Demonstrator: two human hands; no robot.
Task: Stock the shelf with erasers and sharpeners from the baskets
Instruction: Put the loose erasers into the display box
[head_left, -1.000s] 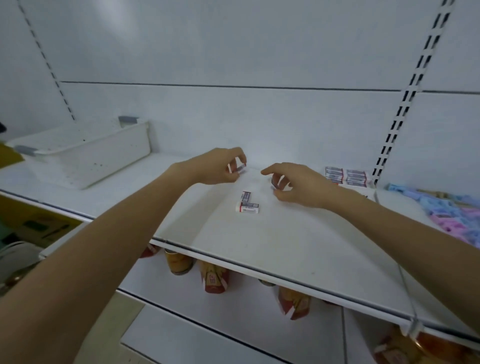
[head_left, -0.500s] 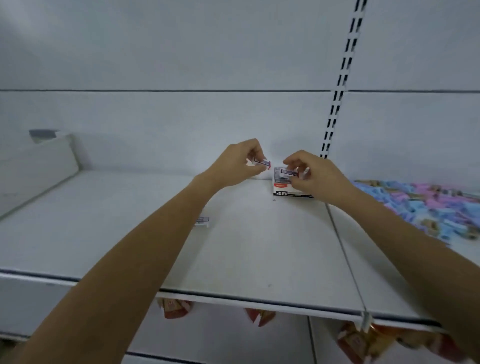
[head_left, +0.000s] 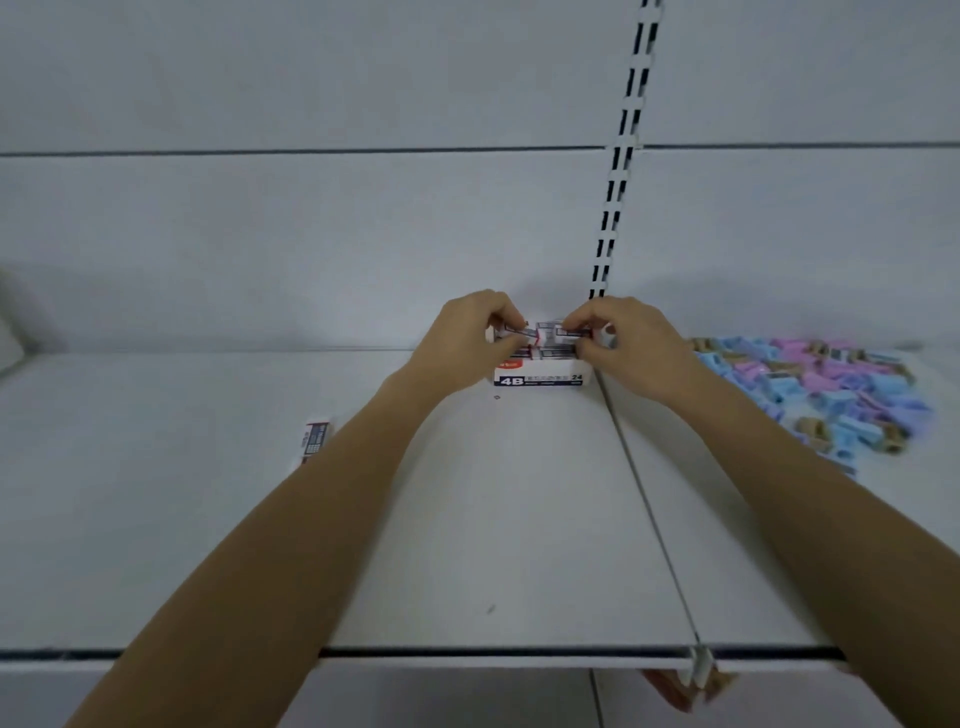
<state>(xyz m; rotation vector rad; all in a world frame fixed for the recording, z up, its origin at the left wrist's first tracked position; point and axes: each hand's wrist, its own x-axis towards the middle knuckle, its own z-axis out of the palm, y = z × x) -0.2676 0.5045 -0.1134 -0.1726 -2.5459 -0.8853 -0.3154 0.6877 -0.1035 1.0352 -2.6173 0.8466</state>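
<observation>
**A:** Left hand (head_left: 470, 338) pinches an eraser (head_left: 511, 328) between thumb and fingertips. Right hand (head_left: 631, 338) pinches a second eraser (head_left: 571, 331) the same way. Both sit just over the open eraser box (head_left: 540, 379) at the back of the shelf (head_left: 467, 519), next to the slotted upright (head_left: 623, 156).

**B:** Risks?

**A:** Judgement only. The rows in the box look tight. A piece going in skewed could ride up on its neighbours or push them out of line. Two hands are crowding one small opening, so a knuckle could shove the light carton sideways onto the panel seam (head_left: 644, 509).

**B:** Drop?

**A:** Possible, since it's a small pinch on what looks like a slick sleeve. It's a block, so it would probably land flat and not roll.

**B:** Strays?

**A:** One loose eraser (head_left: 314, 439) lies flat on the shelf, well left of the box and beside the left forearm. That arm could sweep it off the shelf.

**B:** Materials?

**A:** Erasers are small white rectangular blocks in dark printed sleeves. The box is thin printed card, white with a dark band marked 4B. The shelf is a smooth matt white panel, likely low grip. The sharpener pile (head_left: 831, 384) is on the right, well apart from the box. It's a loose heap of small, chunky, plastic-looking pieces in blue, pink and tan. A bump could set it sliding.
</observation>
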